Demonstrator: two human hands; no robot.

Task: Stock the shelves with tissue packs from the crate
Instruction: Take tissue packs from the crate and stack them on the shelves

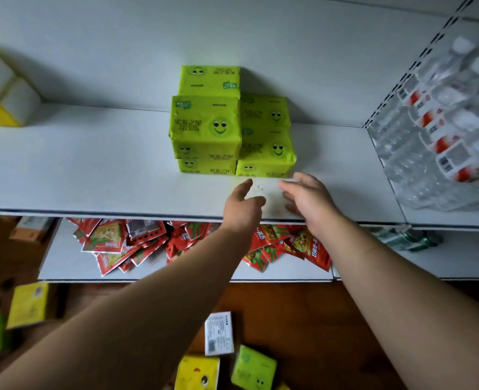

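Your left hand (242,202) and right hand (307,198), both wide and empty at frame centre, seem to flank the green packs (204,128), probably to square them on the shelf (92,170)

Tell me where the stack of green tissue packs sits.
The green tissue packs sit mid-frame on the upper shelf, against its back wall, just beyond both hands, left of the bottled water.

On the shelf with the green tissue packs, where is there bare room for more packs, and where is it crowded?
The shelf is bare from the green tissue packs leftward to the yellow-and-white packs at the far left. A narrower bare strip lies between the green packs and the bottled water on the right. Both empty hands, left hand and right hand, hover over the front edge.
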